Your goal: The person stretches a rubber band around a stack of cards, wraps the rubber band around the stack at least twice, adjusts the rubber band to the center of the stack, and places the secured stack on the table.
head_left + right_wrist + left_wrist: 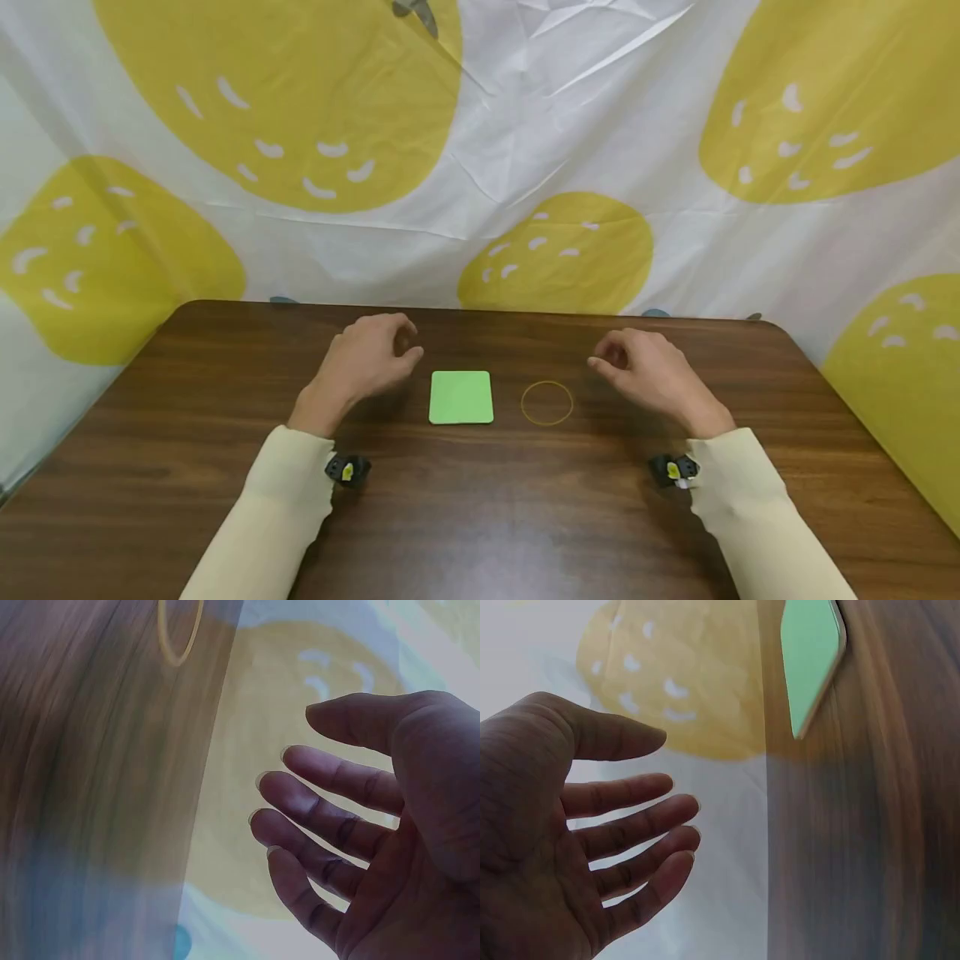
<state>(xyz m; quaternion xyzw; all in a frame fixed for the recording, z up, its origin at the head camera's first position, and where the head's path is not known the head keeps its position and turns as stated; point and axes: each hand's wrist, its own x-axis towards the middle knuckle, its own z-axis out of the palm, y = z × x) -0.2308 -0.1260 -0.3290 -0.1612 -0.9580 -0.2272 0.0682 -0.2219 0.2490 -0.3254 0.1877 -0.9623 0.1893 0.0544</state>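
Observation:
A flat green square with rounded corners (461, 398) lies on the table, and its thin edge shows in the left wrist view. Just right of it lies a thin yellow rubber band (547, 425), spread in a loop. My left hand (367, 357), its fingers loosely bent, is over the table to the left of the green square and holds nothing. On the other side, my right hand (651, 371) hovers to the right of the rubber band, fingers relaxed and nothing in them. Both wrist views show empty palms with thumb and fingers apart.
The dark brown wooden table (480, 500) has its far edge close to a hanging white cloth (420, 258) with large yellow fruit prints. A small black camera (348, 471) sits at the left wrist, another black camera (672, 471) at the right wrist.

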